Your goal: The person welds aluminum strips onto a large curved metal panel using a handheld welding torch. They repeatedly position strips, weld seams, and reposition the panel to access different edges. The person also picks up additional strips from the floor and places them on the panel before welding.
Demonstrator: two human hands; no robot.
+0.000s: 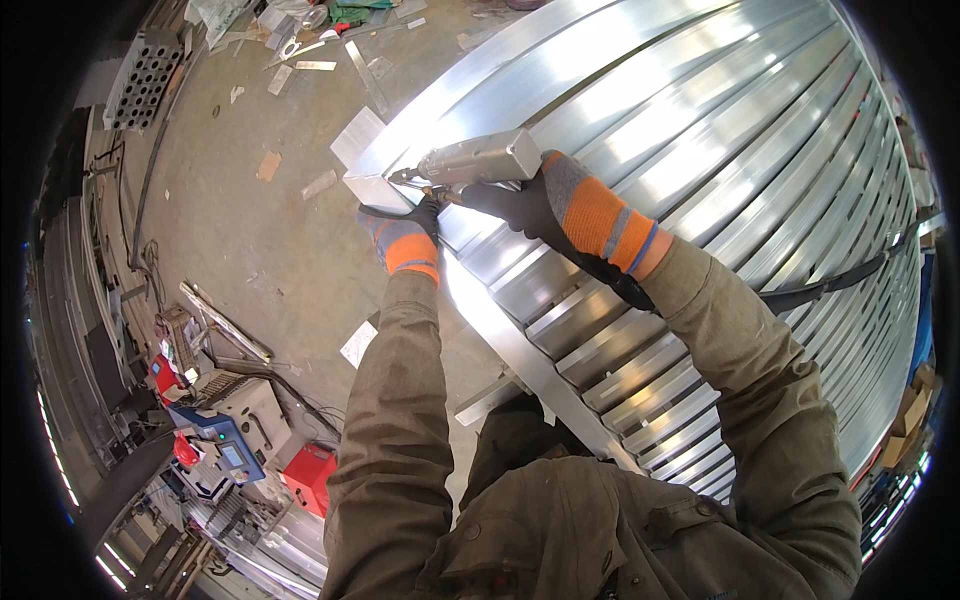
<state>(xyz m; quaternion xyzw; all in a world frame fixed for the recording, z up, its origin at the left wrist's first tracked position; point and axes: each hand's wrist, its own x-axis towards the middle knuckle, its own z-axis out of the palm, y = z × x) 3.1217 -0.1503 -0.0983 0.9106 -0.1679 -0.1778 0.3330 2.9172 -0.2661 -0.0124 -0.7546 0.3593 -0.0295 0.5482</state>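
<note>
A large panel of aluminium slats [620, 130], edged by an aluminium frame [510, 345], stretches in front of me and to my right. My right hand [575, 205], in an orange, grey and black glove, is wrapped round the grip of a silver handheld welding gun [485, 158]. The gun's narrow front end points left, close over the frame's corner. My left hand [400, 235], gloved alike, is closed at that corner, just beside the gun's tip. Its fingers are partly hidden, and they appear to grip the frame's edge.
A black hose [830, 288] runs across the slats past my right forearm. Metal offcuts [365, 75] and scraps lie on the concrete floor [250, 230]. At lower left stand a blue machine with a screen [230, 450] and a red box [310, 478]. Cardboard boxes [905, 420] stand at far right.
</note>
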